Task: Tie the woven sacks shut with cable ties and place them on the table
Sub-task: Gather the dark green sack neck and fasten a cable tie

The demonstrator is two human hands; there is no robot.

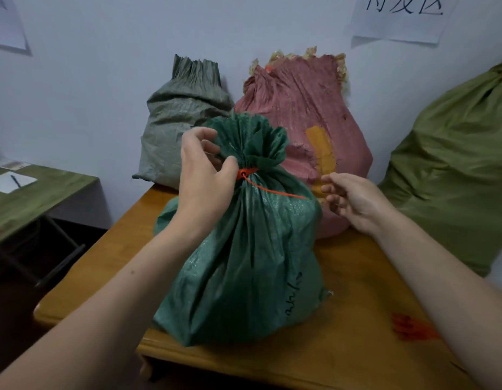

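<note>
A dark green woven sack stands upright on the wooden table, its neck gathered and cinched by an orange cable tie. The tie's long tail sticks out to the right. My left hand is at the gathered neck, thumb against the tie's head, fingers curled round the neck. My right hand hovers just right of the tail's tip, fingers loosely curled and holding nothing.
Behind stand a grey-green sack and a pink sack against the wall. A large olive sack sits at the right. Loose orange cable ties lie on the table's right. A green side table with paper is at the left.
</note>
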